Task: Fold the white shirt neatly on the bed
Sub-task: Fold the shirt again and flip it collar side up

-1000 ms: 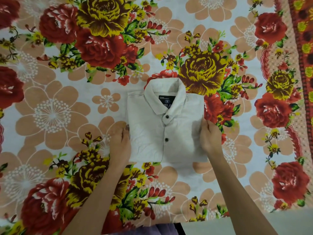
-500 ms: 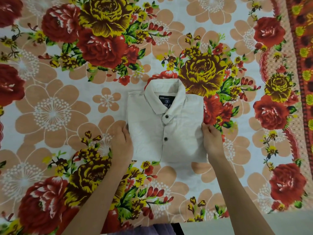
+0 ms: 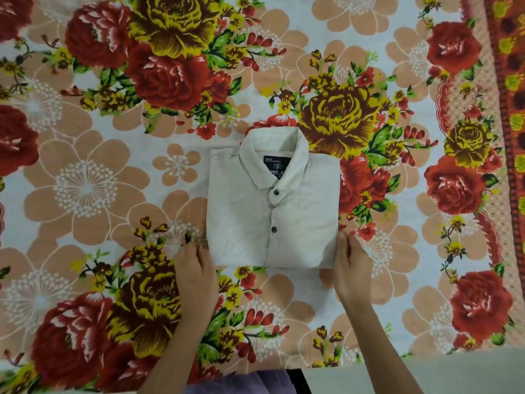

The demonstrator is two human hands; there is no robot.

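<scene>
The white shirt lies folded into a compact rectangle in the middle of the bed, collar and dark label facing up, two dark buttons showing down its front. My left hand rests flat on the sheet against the shirt's lower left corner, fingers spread and holding nothing. My right hand sits at the lower right corner with its thumb touching the shirt's right edge; it grips nothing that I can see.
The bed is covered by a floral bedsheet with red, yellow and peach flowers. Its patterned border runs down the right side. The bed's near edge and a strip of purple clothing show at the bottom.
Both hands have slid down along the shirt's sides, from its mid edges to its lower corners. The shirt itself stays where it was.
</scene>
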